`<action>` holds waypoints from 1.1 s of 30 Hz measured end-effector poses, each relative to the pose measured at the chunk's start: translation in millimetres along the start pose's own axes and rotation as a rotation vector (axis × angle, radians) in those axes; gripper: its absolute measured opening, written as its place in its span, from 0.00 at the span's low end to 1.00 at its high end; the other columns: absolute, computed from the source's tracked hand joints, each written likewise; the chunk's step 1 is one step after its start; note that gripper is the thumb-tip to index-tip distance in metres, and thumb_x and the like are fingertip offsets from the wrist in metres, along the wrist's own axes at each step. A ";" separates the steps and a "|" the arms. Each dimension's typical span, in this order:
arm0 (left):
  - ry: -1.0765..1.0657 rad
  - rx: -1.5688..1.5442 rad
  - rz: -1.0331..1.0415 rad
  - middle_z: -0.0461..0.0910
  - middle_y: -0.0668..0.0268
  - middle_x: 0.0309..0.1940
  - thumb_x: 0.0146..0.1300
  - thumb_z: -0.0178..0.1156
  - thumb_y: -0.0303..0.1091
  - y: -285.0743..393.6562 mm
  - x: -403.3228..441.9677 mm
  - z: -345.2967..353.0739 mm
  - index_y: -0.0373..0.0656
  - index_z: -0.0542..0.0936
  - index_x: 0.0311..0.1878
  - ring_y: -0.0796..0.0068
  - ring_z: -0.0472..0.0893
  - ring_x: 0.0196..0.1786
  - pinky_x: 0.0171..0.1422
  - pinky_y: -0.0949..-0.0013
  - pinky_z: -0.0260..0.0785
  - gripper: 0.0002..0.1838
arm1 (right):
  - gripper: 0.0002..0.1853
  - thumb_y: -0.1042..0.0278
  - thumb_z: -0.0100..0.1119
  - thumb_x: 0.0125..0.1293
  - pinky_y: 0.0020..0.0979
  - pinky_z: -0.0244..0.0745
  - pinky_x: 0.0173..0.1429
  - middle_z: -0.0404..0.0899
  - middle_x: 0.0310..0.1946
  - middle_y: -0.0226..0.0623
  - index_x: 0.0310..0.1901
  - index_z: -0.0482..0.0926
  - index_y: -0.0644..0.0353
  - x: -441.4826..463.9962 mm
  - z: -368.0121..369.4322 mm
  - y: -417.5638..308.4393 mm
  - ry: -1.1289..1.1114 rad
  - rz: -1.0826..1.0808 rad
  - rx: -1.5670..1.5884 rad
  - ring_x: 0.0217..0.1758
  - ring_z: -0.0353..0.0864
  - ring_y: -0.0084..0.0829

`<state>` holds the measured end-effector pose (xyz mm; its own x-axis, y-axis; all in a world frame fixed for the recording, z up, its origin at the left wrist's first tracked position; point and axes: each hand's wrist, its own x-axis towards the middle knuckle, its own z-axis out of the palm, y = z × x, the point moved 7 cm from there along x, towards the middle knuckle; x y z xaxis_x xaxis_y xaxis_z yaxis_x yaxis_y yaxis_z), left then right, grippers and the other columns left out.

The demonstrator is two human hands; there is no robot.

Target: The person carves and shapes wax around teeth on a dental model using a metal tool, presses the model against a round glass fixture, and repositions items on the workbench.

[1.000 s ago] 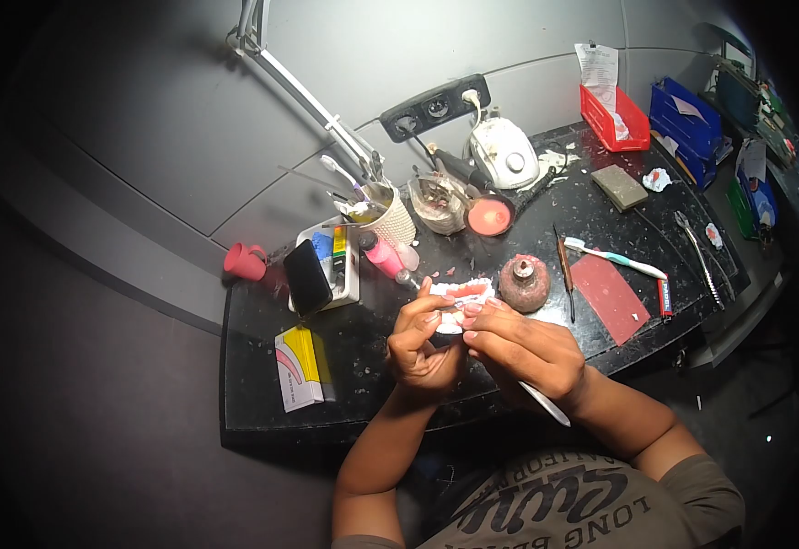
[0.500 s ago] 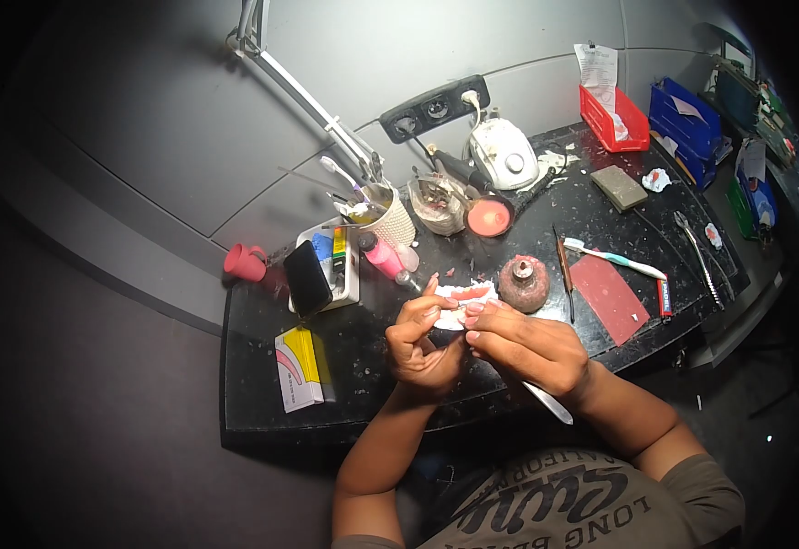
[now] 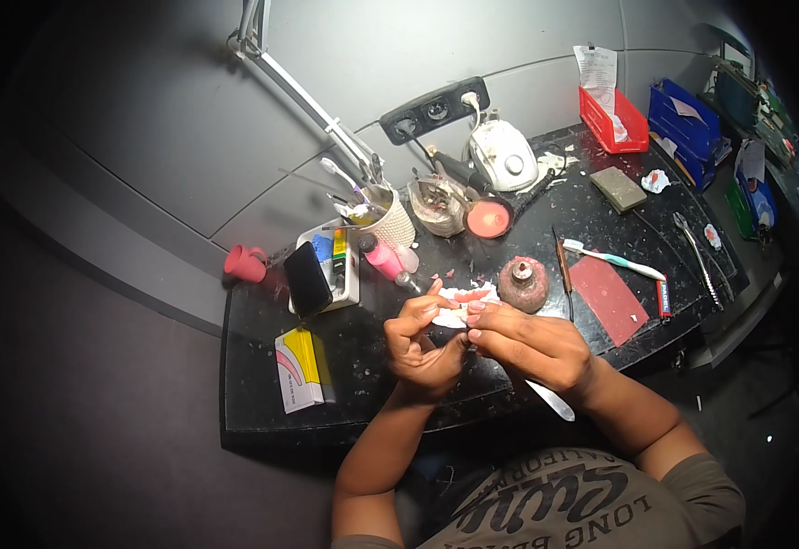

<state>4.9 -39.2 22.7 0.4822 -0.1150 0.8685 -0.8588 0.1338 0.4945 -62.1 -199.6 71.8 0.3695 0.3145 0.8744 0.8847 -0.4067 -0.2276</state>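
Note:
Near the desk's front edge, my left hand (image 3: 422, 348) has its fingers closed on a white and pink dental model (image 3: 452, 317). My right hand (image 3: 536, 346) meets it from the right, closed on a slim metal tool whose flat silver end (image 3: 550, 401) sticks out below the palm. The tool's working end is hidden by my fingers at the model. Just beyond the fingertips lies a white piece with a pink arch (image 3: 472, 295). A round burner flask (image 3: 523, 285) stands right of it.
On the black desk (image 3: 372, 375) are a pink sheet (image 3: 608, 299), a toothbrush (image 3: 614, 259), a thin carver (image 3: 564, 274), a pink bottle (image 3: 381, 256), a phone (image 3: 309, 279) on a white tray and a yellow-white box (image 3: 299, 369). A red bin (image 3: 614, 123) stands at the back.
Both hands have shifted very slightly, with the model tilted a little differently between them. The silver tool end has moved slightly right and down.

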 end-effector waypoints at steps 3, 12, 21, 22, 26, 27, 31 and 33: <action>0.020 0.012 -0.026 0.82 0.55 0.47 0.60 0.79 0.32 -2.3 -1.1 -0.4 0.42 0.68 0.58 0.62 0.84 0.52 0.76 0.35 0.67 0.31 | 0.17 0.75 0.65 0.63 0.41 0.87 0.57 0.85 0.51 0.53 0.53 0.84 0.73 0.2 0.1 0.5 -0.002 -0.002 -0.001 0.54 0.89 0.47; 0.033 0.021 -0.042 0.81 0.57 0.46 0.60 0.80 0.36 -2.9 -0.3 -0.6 0.41 0.68 0.56 0.61 0.84 0.51 0.74 0.37 0.71 0.31 | 0.17 0.75 0.64 0.64 0.41 0.87 0.56 0.84 0.52 0.55 0.53 0.83 0.75 1.0 -1.4 0.1 -0.009 -0.011 -0.021 0.55 0.89 0.48; -0.061 0.018 -0.019 0.80 0.55 0.49 0.60 0.79 0.31 -0.7 5.9 5.4 0.39 0.68 0.59 0.62 0.83 0.55 0.77 0.38 0.67 0.31 | 0.13 0.80 0.69 0.64 0.38 0.88 0.53 0.87 0.47 0.50 0.50 0.84 0.70 0.7 -13.5 14.9 0.170 0.198 0.050 0.51 0.91 0.46; -0.120 0.005 -0.018 0.78 0.53 0.51 0.60 0.79 0.27 0.6 6.8 9.0 0.37 0.68 0.60 0.63 0.82 0.58 0.79 0.40 0.65 0.32 | 0.11 0.80 0.68 0.66 0.38 0.87 0.52 0.88 0.46 0.48 0.49 0.84 0.69 4.9 -16.0 16.3 0.177 0.228 0.087 0.50 0.91 0.45; -0.135 -0.249 -0.253 0.75 0.54 0.57 0.62 0.77 0.30 -3.2 6.3 14.0 0.33 0.66 0.66 0.63 0.80 0.63 0.83 0.45 0.62 0.36 | 0.07 0.80 0.66 0.69 0.36 0.86 0.53 0.90 0.44 0.47 0.47 0.85 0.69 5.9 -14.5 26.2 0.143 0.334 0.288 0.47 0.91 0.43; -0.136 -0.250 -0.252 0.75 0.54 0.57 0.62 0.77 0.30 -1.8 7.5 14.0 0.33 0.66 0.66 0.63 0.80 0.63 0.83 0.45 0.62 0.36 | 0.07 0.80 0.66 0.69 0.36 0.86 0.53 0.90 0.44 0.47 0.47 0.85 0.69 6.0 -14.6 26.0 0.143 0.334 0.287 0.47 0.91 0.43; -0.141 -0.303 -0.282 0.75 0.54 0.58 0.67 0.74 0.35 -2.9 8.3 13.1 0.32 0.65 0.68 0.64 0.79 0.64 0.82 0.45 0.62 0.35 | 0.06 0.81 0.64 0.70 0.35 0.84 0.55 0.90 0.43 0.47 0.46 0.86 0.70 4.8 -12.5 28.6 0.173 0.401 0.410 0.47 0.91 0.40; -0.154 -0.304 -0.263 0.75 0.54 0.59 0.68 0.73 0.36 -1.7 8.2 14.3 0.32 0.64 0.68 0.64 0.79 0.65 0.82 0.45 0.62 0.35 | 0.06 0.81 0.64 0.71 0.34 0.84 0.55 0.90 0.43 0.47 0.46 0.86 0.71 4.4 -12.1 29.4 0.177 0.426 0.429 0.47 0.91 0.39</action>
<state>7.9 -54.5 28.4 0.6268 -0.3269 0.7073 -0.6086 0.3614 0.7064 -37.8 -220.5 74.2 0.6948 0.0390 0.7181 0.7187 -0.0733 -0.6914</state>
